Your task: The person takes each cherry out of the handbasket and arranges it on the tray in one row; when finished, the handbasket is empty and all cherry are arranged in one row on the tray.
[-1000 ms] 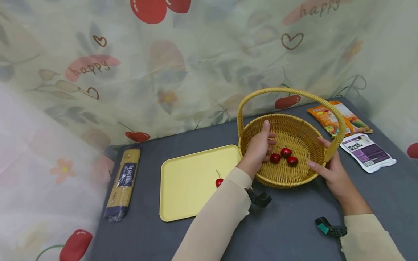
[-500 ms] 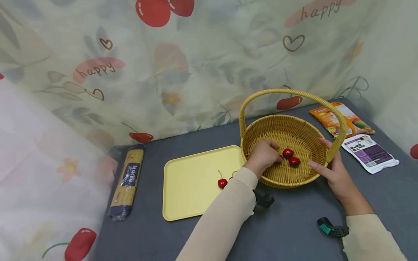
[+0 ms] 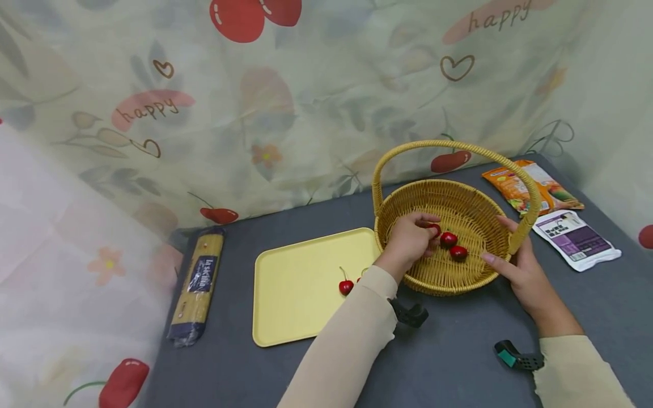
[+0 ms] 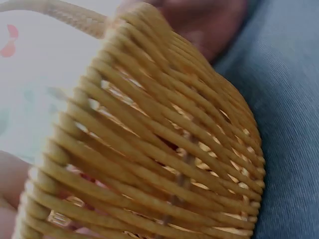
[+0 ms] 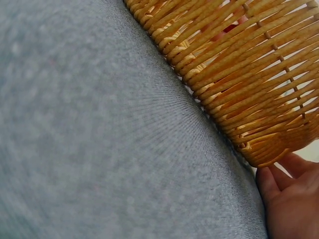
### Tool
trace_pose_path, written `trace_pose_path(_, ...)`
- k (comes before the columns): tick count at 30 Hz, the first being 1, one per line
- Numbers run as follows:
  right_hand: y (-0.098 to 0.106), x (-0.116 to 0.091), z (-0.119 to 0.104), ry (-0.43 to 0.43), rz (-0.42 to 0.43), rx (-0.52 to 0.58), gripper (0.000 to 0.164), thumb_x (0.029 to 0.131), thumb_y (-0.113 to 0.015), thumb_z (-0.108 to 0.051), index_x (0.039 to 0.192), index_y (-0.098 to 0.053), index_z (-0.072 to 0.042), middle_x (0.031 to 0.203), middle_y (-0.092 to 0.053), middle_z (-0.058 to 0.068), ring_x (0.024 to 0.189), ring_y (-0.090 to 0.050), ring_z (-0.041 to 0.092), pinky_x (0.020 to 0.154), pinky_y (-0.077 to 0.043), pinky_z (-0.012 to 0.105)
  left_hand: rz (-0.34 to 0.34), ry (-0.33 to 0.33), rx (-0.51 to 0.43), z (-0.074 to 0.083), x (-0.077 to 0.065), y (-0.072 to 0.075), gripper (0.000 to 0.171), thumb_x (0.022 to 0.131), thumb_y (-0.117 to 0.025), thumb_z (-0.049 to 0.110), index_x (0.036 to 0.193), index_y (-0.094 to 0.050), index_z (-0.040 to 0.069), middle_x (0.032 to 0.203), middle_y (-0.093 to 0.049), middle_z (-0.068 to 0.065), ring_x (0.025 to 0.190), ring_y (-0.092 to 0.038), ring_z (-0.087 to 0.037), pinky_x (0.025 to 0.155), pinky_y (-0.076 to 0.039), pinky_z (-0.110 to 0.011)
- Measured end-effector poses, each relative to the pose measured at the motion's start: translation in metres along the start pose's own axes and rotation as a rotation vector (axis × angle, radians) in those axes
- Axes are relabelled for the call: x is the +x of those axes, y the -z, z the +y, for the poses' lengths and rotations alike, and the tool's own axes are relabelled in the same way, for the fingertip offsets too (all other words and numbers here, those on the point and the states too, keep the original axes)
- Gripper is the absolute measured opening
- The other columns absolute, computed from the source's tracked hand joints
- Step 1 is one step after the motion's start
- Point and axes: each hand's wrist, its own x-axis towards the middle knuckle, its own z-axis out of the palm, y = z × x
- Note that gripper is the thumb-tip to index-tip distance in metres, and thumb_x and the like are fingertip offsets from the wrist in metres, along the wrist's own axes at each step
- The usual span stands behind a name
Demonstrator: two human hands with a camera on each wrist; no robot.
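In the head view a yellow wicker basket (image 3: 433, 190) with a tall handle stands tilted toward me. My left hand (image 3: 408, 241) reaches inside it and pinches a dark red cherry (image 3: 435, 229) between thumb and fingers. Two more cherries, a nearer one (image 3: 458, 253) and one beside the fingertips (image 3: 448, 239), lie on the basket's floor. My right hand (image 3: 520, 275) grips the basket's right side at the handle's base, thumb over the rim. Woven wall (image 4: 149, 129) fills much of the left wrist view, hiding most of the left hand. The right fingers (image 5: 286, 174) touch the basket's outside.
Left of the basket, a pale yellow tray (image 3: 291, 283) holds a stemmed cherry (image 3: 346, 287) and another partly behind my left sleeve. A pasta packet (image 3: 199, 283) lies farther left. An orange bag (image 3: 541, 187) and a purple-white pouch (image 3: 579, 239) lie right of the basket.
My left hand went from open fingers above the basket's left side down to a cherry, closed on it and has risen slightly with it. My right hand keeps its hold.
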Motion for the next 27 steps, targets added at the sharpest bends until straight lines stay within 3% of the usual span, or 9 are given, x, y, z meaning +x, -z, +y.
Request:
trace_pose_path(4, -0.001, 0.001, 0.0, 0.003, -0.002, 0.0, 0.079, 0.106, -0.058, 0.008, 0.172, -0.022, -0.017, 0.164, -0.024, 0.023, 0.141, -0.043, 0.024, 0.099, -0.045, 0.014, -0.051, -0.057, -0.166, -0.001, 0.0, 0.007, 0.019, 0.109, -0.067, 0.005, 0.121, -0.081, 0.011, 0.102, -0.071, -0.001, 0.094, -0.076, -0.027, 0.071, -0.064, -0.038)
trace_pose_path(10, -0.001, 0.001, 0.0, -0.003, 0.002, -0.014, 0.079, 0.106, -0.059, 0.007, 0.172, -0.022, -0.017, 0.164, -0.024, 0.024, 0.141, -0.043, 0.024, 0.099, -0.044, 0.014, -0.131, -0.127, -0.32, -0.003, 0.002, 0.013, 0.024, 0.102, -0.077, 0.004, 0.126, -0.074, 0.004, 0.106, -0.071, -0.007, 0.101, -0.077, -0.037, 0.072, -0.065, -0.038)
trace_pose_path(13, -0.001, 0.001, 0.0, -0.004, 0.005, -0.016, 0.079, 0.106, -0.059, 0.007, 0.172, -0.022, -0.017, 0.165, -0.023, 0.024, 0.141, -0.043, 0.023, 0.099, -0.044, 0.014, -0.172, -0.176, -0.342, -0.004, 0.002, 0.015, 0.026, 0.102, -0.077, 0.003, 0.128, -0.074, 0.006, 0.108, -0.072, -0.007, 0.103, -0.077, -0.04, 0.076, -0.065, -0.042)
trace_pose_path(18, 0.0, 0.002, 0.001, -0.008, 0.005, -0.02, 0.079, 0.106, -0.058, 0.007, 0.172, -0.022, -0.017, 0.164, -0.024, 0.024, 0.141, -0.044, 0.023, 0.099, -0.044, 0.015, -0.187, -0.284, -0.288, -0.005, 0.0, 0.019, 0.025, 0.108, -0.069, 0.008, 0.131, -0.078, 0.014, 0.114, -0.074, 0.002, 0.102, -0.074, -0.023, 0.091, -0.06, -0.058)
trace_pose_path(21, 0.0, 0.002, 0.002, -0.012, 0.002, -0.021, 0.079, 0.106, -0.058, 0.006, 0.172, -0.021, -0.016, 0.164, -0.025, 0.024, 0.14, -0.045, 0.022, 0.099, -0.045, 0.014, -0.196, -0.315, -0.303, -0.004, -0.003, 0.022, 0.026, 0.11, -0.065, 0.008, 0.134, -0.076, 0.011, 0.118, -0.073, 0.004, 0.102, -0.071, -0.02, 0.099, -0.053, -0.066)
trace_pose_path(24, 0.0, 0.002, 0.002, -0.014, 0.005, -0.014, 0.079, 0.106, -0.059, 0.007, 0.171, -0.022, -0.016, 0.163, -0.026, 0.024, 0.14, -0.045, 0.023, 0.099, -0.045, 0.014, -0.222, -0.321, -0.36, -0.004, -0.006, 0.026, 0.027, 0.11, -0.065, 0.005, 0.136, -0.072, 0.004, 0.119, -0.072, 0.0, 0.102, -0.074, -0.024, 0.101, -0.053, -0.064)
trace_pose_path(27, 0.0, 0.001, 0.001, -0.013, 0.013, -0.013, 0.078, 0.106, -0.059, 0.007, 0.171, -0.022, -0.016, 0.164, -0.025, 0.024, 0.14, -0.045, 0.023, 0.099, -0.044, 0.014, -0.261, -0.327, -0.427, -0.004, -0.01, 0.031, 0.028, 0.109, -0.066, 0.002, 0.136, -0.068, 0.0, 0.119, -0.07, -0.004, 0.1, -0.076, -0.026, 0.1, -0.057, -0.053)
